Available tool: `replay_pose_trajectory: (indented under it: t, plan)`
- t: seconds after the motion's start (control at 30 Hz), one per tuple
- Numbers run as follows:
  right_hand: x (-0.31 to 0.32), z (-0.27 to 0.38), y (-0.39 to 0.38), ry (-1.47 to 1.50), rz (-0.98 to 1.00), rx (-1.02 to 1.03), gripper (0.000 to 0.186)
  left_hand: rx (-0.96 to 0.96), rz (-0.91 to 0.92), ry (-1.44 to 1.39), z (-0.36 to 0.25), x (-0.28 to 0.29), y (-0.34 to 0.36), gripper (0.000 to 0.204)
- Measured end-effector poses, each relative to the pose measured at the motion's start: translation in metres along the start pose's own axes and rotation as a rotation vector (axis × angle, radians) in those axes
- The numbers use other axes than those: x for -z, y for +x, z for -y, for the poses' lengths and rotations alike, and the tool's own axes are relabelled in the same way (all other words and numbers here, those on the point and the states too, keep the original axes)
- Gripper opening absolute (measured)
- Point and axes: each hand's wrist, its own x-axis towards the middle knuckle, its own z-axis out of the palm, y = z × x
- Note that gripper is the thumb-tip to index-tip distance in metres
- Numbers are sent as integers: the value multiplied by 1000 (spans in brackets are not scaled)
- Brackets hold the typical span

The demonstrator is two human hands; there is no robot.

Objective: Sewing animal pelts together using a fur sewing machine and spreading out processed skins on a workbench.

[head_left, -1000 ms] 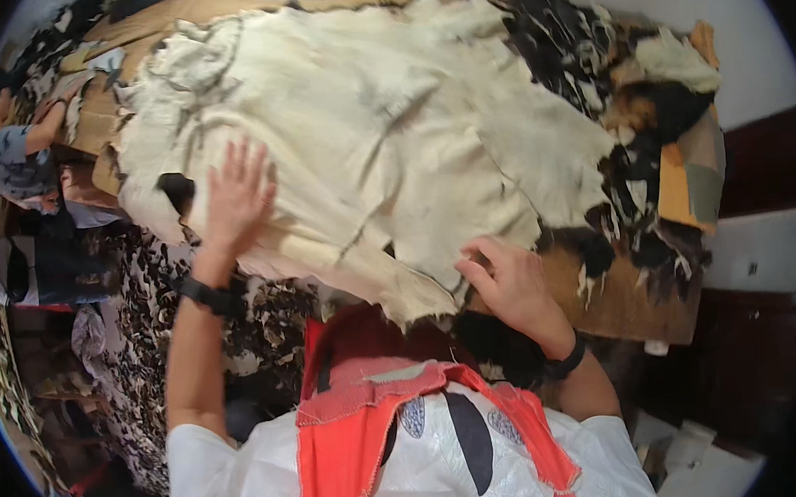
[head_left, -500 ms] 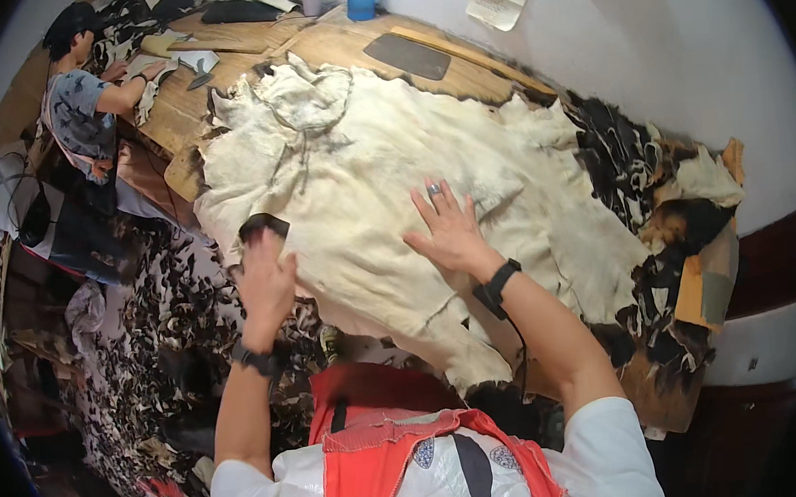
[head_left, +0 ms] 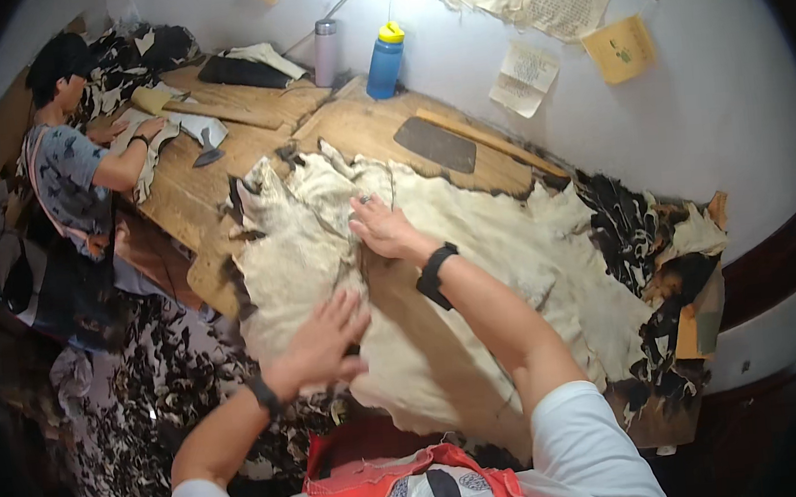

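A large pale hide with dark fur along its edges is spread over the wooden table in front of me, wrinkled towards its far left. My right hand, with a ring on one finger, lies on the hide's upper middle, fingers stretched out. Nearer to me and to the left, my left hand is over the hide's near-left part. It is blurred by motion, but its fingers look extended and apart. A small dark patch shows between its thumb and fingers; I cannot make out what it is.
On the table are a dark flat plate, a blue bottle and a pink flask. A co-worker works at the far left. Dark scraps cover the floor; black strips lie at right.
My right hand has moved left and farther onto the hide. My left hand has come in from the hide's left edge, rightwards and nearer to me. The view has tilted up.
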Motion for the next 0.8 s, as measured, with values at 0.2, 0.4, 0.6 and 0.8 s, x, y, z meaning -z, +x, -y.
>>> replay_pose_trajectory:
  t: [0.2,0.4,0.6,0.8]
  plan:
    - [-4,-20,104,-148,-6,-177,73,-104,49,21,-7,21,-37,85]
    - [-5,-27,163,-193,-242,-81,36,-104,-281,43,8,-9,-31,49]
    - [4,-34,179,-232,-407,-10,18,-139,-324,109,15,-24,-36,44]
    - [9,-46,205,-269,-356,-27,19,-155,-409,222,18,-45,-46,37]
